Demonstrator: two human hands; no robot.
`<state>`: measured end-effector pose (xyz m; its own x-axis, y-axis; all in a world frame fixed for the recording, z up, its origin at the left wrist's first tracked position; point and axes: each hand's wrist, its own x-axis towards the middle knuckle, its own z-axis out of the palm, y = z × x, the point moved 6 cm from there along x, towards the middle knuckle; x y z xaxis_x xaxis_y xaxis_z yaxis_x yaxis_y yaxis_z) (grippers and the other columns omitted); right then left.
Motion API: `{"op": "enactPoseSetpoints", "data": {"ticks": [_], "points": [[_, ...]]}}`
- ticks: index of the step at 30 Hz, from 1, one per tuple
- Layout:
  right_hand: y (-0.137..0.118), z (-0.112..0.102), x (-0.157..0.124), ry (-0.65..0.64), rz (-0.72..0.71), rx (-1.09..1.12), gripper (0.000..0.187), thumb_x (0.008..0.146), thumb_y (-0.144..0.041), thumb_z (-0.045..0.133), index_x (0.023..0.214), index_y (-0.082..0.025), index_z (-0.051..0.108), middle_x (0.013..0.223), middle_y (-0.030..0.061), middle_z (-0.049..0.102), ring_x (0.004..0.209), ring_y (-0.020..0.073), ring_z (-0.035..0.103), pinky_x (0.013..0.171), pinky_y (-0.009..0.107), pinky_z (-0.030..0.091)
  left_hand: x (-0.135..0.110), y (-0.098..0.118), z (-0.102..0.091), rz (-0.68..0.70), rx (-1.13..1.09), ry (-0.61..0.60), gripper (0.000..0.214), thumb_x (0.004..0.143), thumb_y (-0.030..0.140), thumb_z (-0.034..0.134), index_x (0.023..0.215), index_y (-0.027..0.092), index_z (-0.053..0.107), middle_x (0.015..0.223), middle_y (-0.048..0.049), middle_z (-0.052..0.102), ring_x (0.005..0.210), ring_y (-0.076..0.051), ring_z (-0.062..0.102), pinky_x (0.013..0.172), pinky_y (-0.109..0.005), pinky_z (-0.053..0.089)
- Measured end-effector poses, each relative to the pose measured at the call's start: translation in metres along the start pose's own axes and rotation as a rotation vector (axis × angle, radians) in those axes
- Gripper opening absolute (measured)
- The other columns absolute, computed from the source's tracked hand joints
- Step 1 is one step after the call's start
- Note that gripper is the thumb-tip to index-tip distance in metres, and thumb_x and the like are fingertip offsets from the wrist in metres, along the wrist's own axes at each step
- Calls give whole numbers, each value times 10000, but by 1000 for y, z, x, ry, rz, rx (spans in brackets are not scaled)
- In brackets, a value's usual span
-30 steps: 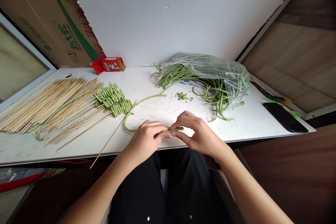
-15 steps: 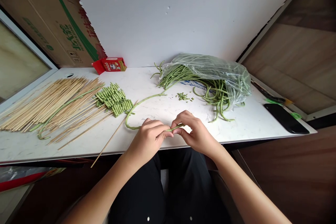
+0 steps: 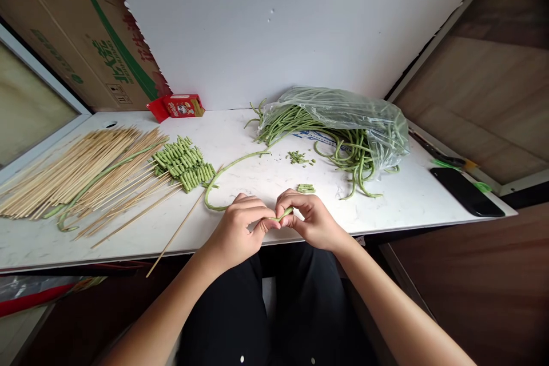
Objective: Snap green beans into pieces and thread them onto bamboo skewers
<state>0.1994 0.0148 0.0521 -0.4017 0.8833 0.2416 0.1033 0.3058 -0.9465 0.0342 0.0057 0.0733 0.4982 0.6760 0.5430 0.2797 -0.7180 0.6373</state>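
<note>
Both hands meet at the front edge of the white table. My left hand and my right hand each pinch the near end of a long green bean, which curves away to the left and back toward the bag. A few short cut bean pieces lie just beyond my right hand. A single bamboo skewer lies slanted left of my left hand, overhanging the table edge.
A pile of bamboo skewers covers the left side, with skewered bean pieces beside it. A plastic bag of long beans lies at the back right. A black phone, a red carton and bean trimmings also lie there.
My right hand has slid left along the bean toward my left hand. The short cut bean pieces beyond my right hand have come into view.
</note>
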Motion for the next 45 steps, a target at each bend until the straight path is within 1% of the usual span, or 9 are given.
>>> {"op": "enactPoseSetpoints", "data": {"ticks": [5,8,12,16,20,26,34,40,45], "points": [[1,7,-1,-73,1,192,184,950,-375,788,887,-203,763,898,48,679,847,196,636,815,351,504,1,-4,-1,37,-29,-26,154,998,152,694,862,195,750,746,7,711,704,-137,603,828,-340,432],[-1,4,0,-64,0,185,185,939,-391,802,907,-210,781,899,53,702,865,208,653,833,364,514,1,-13,-3,5,-10,-8,107,987,173,723,894,197,770,750,6,707,693,-134,578,799,-324,440],[10,-35,3,146,-13,-128,229,919,-451,815,987,-234,834,928,83,761,886,246,662,813,390,518,-1,-25,-4,-65,-36,-3,123,1013,201,694,1086,201,793,864,-29,731,767,-143,620,786,-293,492],[33,-85,0,372,32,-561,317,1034,-473,619,1098,-257,843,950,113,761,947,298,629,848,457,526,-2,-27,0,-111,-94,-63,295,1084,184,542,1296,205,746,1013,-75,703,903,-158,683,808,-279,546],[51,-103,-3,457,60,-720,300,1018,-447,625,1105,-249,833,1007,119,788,1068,335,628,902,490,537,-3,-25,4,-166,-99,-108,328,1102,221,501,1339,211,727,1051,-88,686,954,-176,678,860,-301,572],[48,-92,1,303,-10,-748,343,1070,-443,557,1036,-242,833,1050,105,805,1134,329,620,1035,505,477,-3,-26,5,-212,-78,-124,321,1109,250,491,1315,205,734,1099,-91,693,979,-177,675,895,-304,567],[54,-99,-4,304,61,-573,535,1114,-578,385,1176,-223,780,1128,109,797,1185,310,612,1035,479,470,-1,-23,0,-187,-25,-98,334,1102,239,486,1326,223,733,1095,-83,619,967,-170,655,911,-310,594],[35,-92,-3,406,41,-515,462,1093,-576,470,1124,-242,788,1188,96,795,1202,302,632,989,447,495,-1,-25,3,-183,-30,-82,360,1068,158,512,1382,232,672,1124,-81,640,1022,-180,675,958,-328,603],[1,-56,1,214,-71,-460,335,979,-525,726,1179,-263,781,1150,96,790,1180,310,624,1017,470,494,-4,-32,4,-208,-45,-9,394,1019,118,605,1395,232,626,1090,-62,692,1004,-179,687,942,-340,607]]}}
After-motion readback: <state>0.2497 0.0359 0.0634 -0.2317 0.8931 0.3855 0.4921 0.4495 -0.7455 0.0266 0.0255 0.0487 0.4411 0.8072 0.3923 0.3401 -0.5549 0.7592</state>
